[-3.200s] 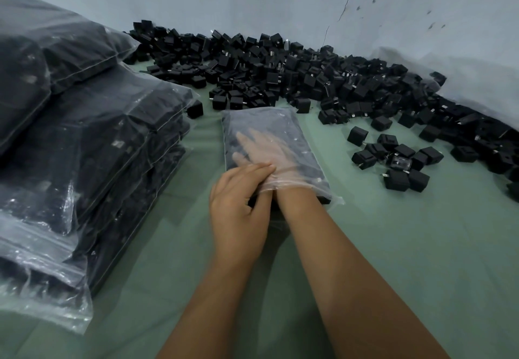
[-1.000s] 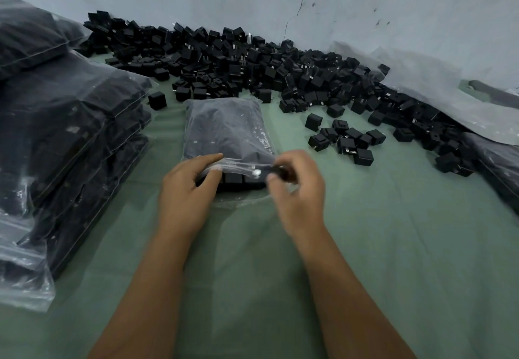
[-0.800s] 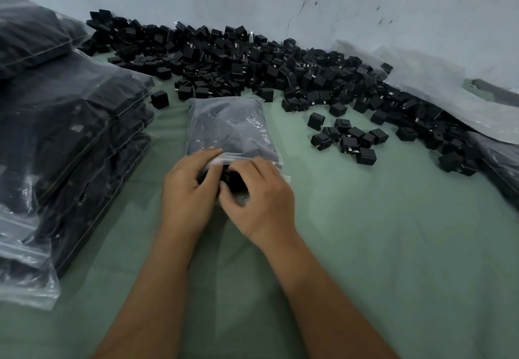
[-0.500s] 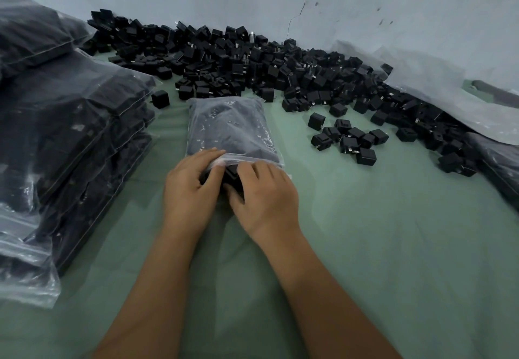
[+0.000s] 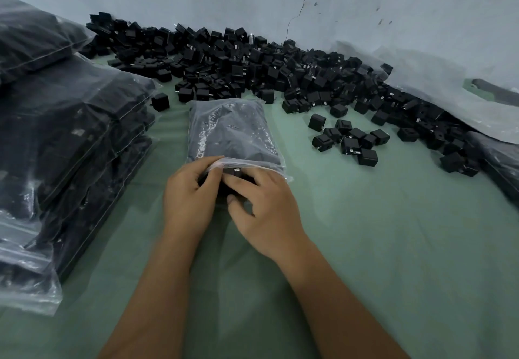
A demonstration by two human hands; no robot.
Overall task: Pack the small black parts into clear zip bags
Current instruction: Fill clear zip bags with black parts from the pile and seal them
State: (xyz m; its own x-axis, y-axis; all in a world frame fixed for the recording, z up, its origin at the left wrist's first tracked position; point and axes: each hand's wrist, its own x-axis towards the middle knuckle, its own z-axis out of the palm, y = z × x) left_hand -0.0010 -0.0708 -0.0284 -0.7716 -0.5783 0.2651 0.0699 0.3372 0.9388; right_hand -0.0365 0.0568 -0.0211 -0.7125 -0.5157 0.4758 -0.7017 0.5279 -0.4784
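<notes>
Zip bag (image 5: 233, 131), nearly full of black plug parts, lies mid-cloth before the far pile (image 5: 280, 69). A second ago the right hand (image 5: 264, 207) carried a part over; now it pushes it inside while the left hand (image 5: 191, 195) pinches the mouth, so sealing looks close.

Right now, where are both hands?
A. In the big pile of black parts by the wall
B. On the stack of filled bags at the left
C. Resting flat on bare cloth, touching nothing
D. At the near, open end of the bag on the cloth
D: the left hand and right hand meet at the near mouth of the bag, where black parts show.
</notes>
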